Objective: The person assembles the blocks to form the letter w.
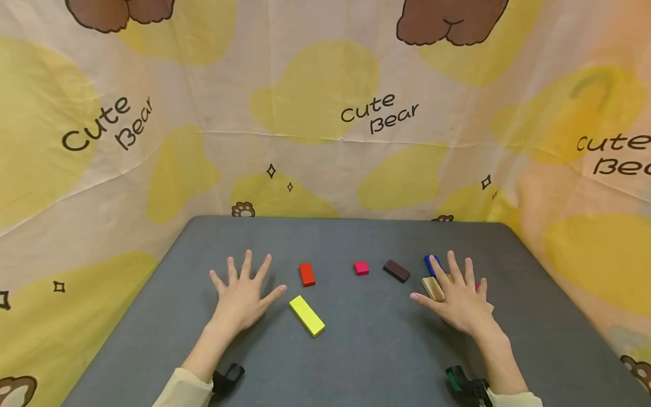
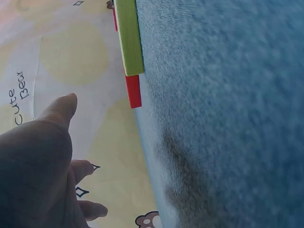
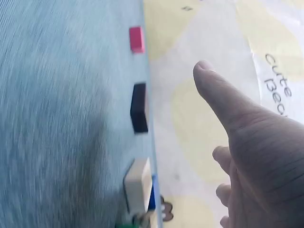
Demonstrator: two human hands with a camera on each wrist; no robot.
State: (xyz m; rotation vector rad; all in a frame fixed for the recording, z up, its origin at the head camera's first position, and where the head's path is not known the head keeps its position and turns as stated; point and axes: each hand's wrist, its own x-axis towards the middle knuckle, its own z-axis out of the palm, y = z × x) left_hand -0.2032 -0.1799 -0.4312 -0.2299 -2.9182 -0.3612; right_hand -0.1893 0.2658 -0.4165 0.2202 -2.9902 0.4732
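WARNING: The right hand (image 1: 464, 304) hangs over a close group of blocks. Lowering it without first clearing its fingers could knock the beige block (image 1: 432, 288) or the blue block (image 1: 429, 268) aside. The hand also masks part of that group from the head view, so a pick there may catch the wrong piece. An inward sweep of the left hand (image 1: 239, 299) could strike the yellow block (image 1: 307, 316), because the thumb points inward near it.

Pose: both hands are palm down above the counter (image 1: 356, 362), fingers spread, thumbs extended toward each other.

Grip state: each grip is spread wide and has hold of nothing.

Block positions: the yellow block lies diagonally, right of the left hand. The red block (image 1: 307, 274), small pink block (image 1: 361, 268) and dark brown block (image 1: 396, 271) form a loose row between the hands, nearer the counter's far edge. The masked group lies toward the right edge; its full count cannot be told.
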